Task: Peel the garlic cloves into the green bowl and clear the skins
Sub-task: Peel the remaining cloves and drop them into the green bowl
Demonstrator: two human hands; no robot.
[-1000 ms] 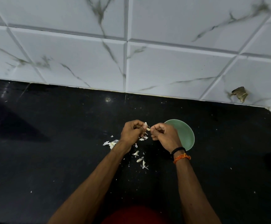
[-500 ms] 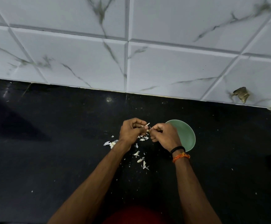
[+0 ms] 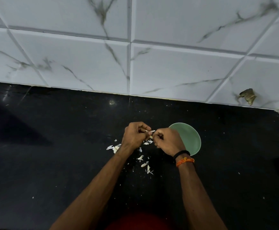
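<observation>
Garlic clove peeled above the black countertop [image 3: 52,146], beside the green bowl [image 3: 191,138].

The garlic clove [image 3: 149,131] was pinched between the curled fingers of the left hand [image 3: 135,137] and right hand [image 3: 168,141], apparently so skin could be pulled off; loose skins [image 3: 144,161] were left scattered below, the bowl kept close for dropping.
</observation>
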